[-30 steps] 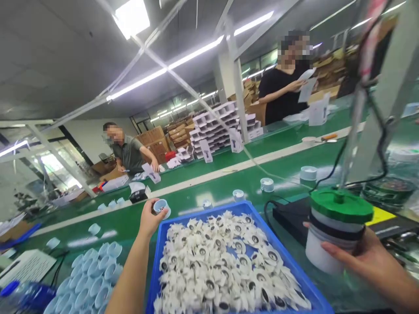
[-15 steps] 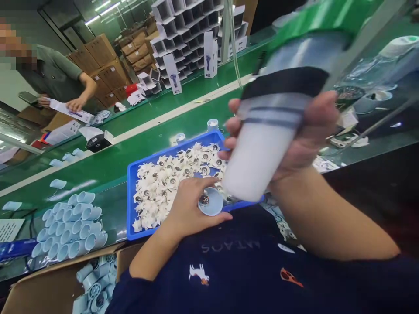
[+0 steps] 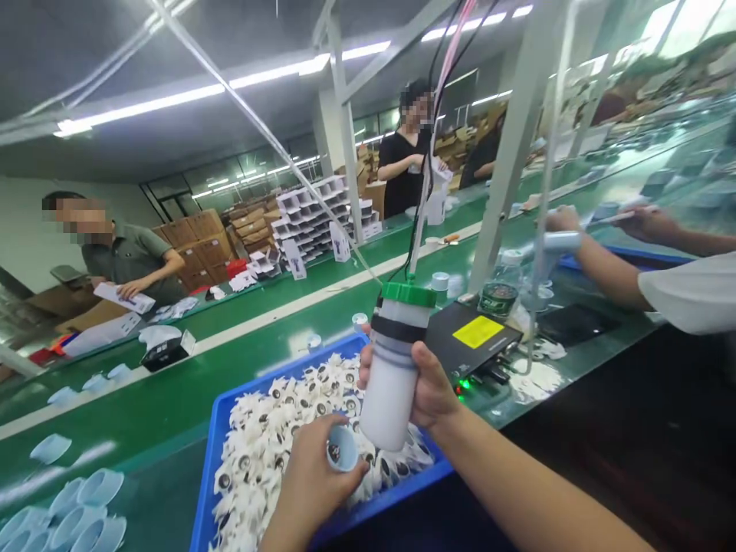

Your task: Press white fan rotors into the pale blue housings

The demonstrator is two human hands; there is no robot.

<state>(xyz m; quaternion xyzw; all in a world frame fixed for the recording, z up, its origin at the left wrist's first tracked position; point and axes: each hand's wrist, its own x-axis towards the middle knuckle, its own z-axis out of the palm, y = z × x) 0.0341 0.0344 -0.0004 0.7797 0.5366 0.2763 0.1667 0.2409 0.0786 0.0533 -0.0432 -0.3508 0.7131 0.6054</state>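
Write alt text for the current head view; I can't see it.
The right hand grips a white bottle with a green lid, close to a light-blue cup in the left hand. Behind both is a blue tray of white parts. Across a green belt, a person at left handles a white box.

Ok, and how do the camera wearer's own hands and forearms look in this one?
Both the left hand and the right hand are bare, with no gloves. No watch or bracelet shows on either. The visible parts of the left forearm and the right forearm are uncovered too; no sleeve edge can be made out on them.
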